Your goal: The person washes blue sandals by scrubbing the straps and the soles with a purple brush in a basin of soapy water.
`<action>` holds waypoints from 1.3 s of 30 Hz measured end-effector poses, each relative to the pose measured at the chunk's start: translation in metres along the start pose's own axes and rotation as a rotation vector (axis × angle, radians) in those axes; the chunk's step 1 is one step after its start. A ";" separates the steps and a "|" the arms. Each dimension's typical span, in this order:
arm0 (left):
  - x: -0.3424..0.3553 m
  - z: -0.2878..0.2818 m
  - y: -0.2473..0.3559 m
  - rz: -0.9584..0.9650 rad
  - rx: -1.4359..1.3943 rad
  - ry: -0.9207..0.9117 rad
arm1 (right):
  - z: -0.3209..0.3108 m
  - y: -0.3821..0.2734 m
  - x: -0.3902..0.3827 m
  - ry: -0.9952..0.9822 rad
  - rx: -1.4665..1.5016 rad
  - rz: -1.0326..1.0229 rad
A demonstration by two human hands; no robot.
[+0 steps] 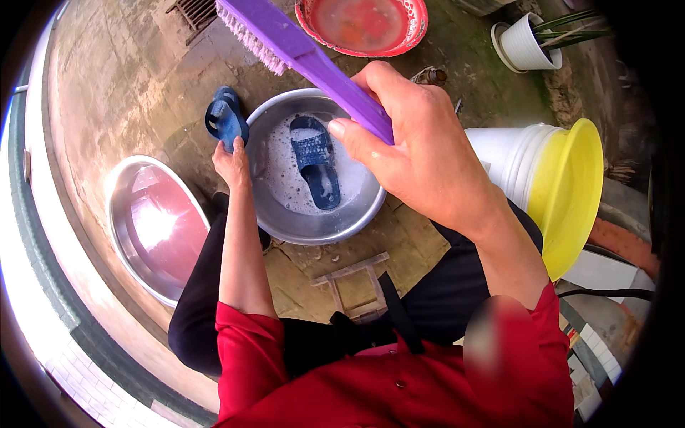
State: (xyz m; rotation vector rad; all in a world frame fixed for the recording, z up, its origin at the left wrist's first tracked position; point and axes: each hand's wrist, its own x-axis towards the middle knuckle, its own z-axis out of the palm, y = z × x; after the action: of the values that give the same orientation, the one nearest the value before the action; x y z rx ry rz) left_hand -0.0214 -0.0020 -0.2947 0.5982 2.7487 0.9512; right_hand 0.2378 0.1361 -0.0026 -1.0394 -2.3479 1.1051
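Raised close in front, my right hand [421, 135] is closed round the handle of a purple scrubbing brush [314, 60], its pale bristles pointing down and left. My left hand [234, 164] grips one end of a blue slide sandal [227, 115], held out beyond the left rim of a metal basin [314, 237]. A second blue slide sandal [315, 162] lies in the basin's soapy water, strap upward, with suds on and around it. The fingers of my left hand are partly hidden by the sandal.
To the left stands another metal basin [118, 207] with clear water. A red basin [419, 36] sits at the far side. On the right are a white bucket [503, 153] with a yellow basin [581, 207] against it and a white plant pot [528, 46]. A wooden frame [349, 274] lies between my legs.
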 end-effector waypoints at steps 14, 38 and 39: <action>-0.166 0.046 -0.031 -0.182 0.022 -0.464 | 0.003 -0.003 -0.004 -0.034 0.013 -0.002; -0.153 0.058 -0.037 -0.287 -0.277 -0.243 | 0.008 -0.011 -0.009 -0.142 0.068 0.000; -0.157 0.061 -0.039 -0.308 -0.274 -0.232 | 0.007 -0.012 -0.009 -0.141 0.075 0.004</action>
State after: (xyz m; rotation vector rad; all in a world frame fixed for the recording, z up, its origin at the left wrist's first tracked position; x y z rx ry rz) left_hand 0.1261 -0.0634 -0.3619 0.2149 2.3605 1.0780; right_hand 0.2342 0.1200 0.0022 -0.9695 -2.3917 1.2969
